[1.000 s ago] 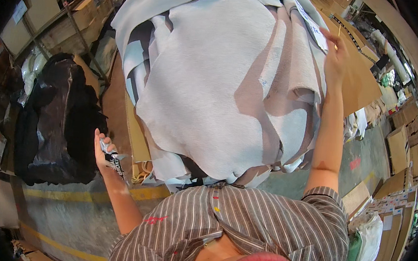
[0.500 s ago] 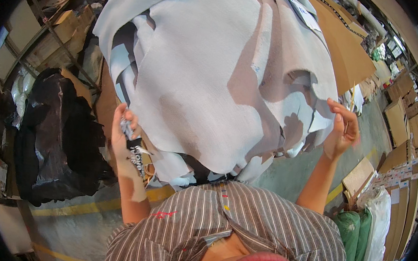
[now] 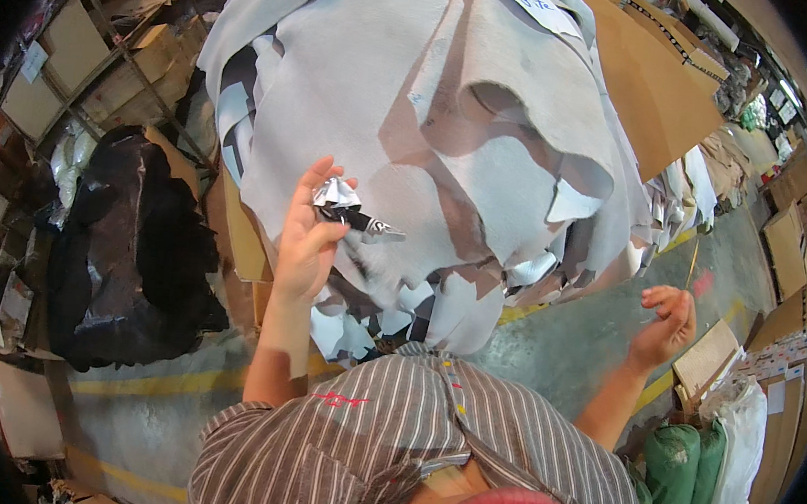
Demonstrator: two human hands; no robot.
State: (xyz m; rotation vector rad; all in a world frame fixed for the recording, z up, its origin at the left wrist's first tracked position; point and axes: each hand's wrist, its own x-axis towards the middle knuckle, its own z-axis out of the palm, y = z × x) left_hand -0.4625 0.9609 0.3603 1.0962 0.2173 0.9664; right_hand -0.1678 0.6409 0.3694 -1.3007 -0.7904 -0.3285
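Note:
In front of me rises a big draped heap of pale grey leather hides (image 3: pixel 341 83), its lower edge folded and ragged. My left hand (image 3: pixel 303 243) is raised before the heap's lower left part, fingers closed around a crumpled silver-and-black strip (image 3: pixel 360 220) with white print. To the right, apart from the hides, my right hand (image 3: pixel 666 328) is curled, and a thin yellowish stick (image 3: pixel 693 263) points up from its fingers. On top of the heap lies a white paper sheet (image 3: pixel 531 2) with handwriting.
Black hides (image 3: pixel 135 248) are heaped at the left beside a metal rack (image 3: pixel 119 45). A brown cardboard sheet (image 3: pixel 648 91) sticks out behind the grey heap. Green rolls (image 3: pixel 673 463) and a white wrapped bundle (image 3: pixel 735 463) stand at lower right, near stacked cardboard (image 3: pixel 777 429).
My left hand has moved right and up, bringing the strip in front of the hides. My right hand has dropped away from the heap's edge and curled more. The hides' right fold has shifted.

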